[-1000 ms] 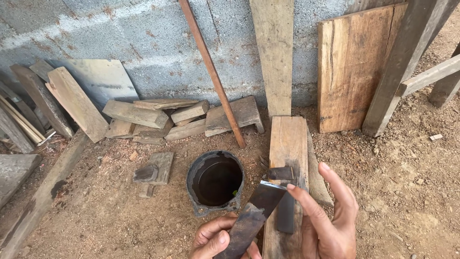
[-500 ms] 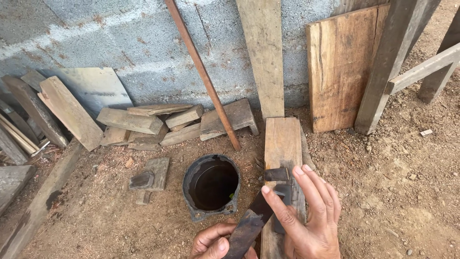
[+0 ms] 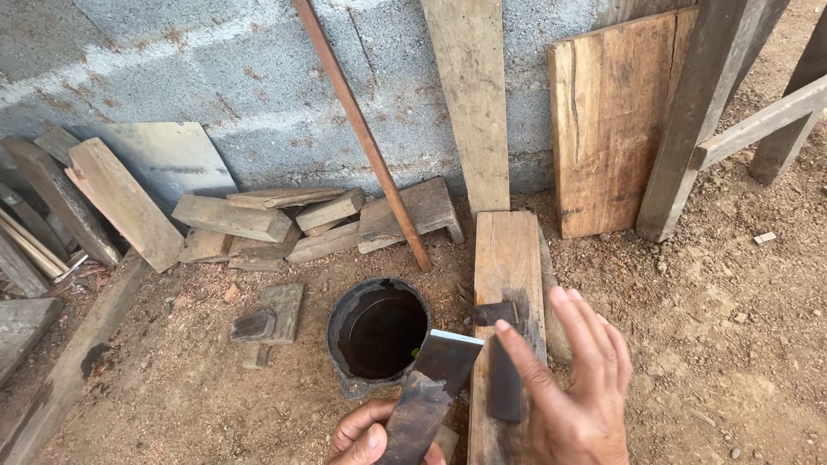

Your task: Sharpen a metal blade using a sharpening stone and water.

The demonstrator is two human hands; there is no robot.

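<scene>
Gripping the blade (image 3: 431,392) in our left hand (image 3: 366,437), we spread our right hand (image 3: 577,405) open just beside it, over the plank (image 3: 506,258).

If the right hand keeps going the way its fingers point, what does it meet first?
Probably the dark metal piece on the flat plank, just ahead of the right hand; depth is unclear.

Bare dirt (image 3: 706,344) lies open to the right of the plank (image 3: 508,284), offering free passage. Left of it, the black pot (image 3: 379,331) stands just beside the blade (image 3: 431,392), narrowing the gap. Beyond, scrap wood (image 3: 284,220), a slanted rod (image 3: 362,129) and leaning boards (image 3: 607,120) crowd the block wall (image 3: 215,77).
</scene>
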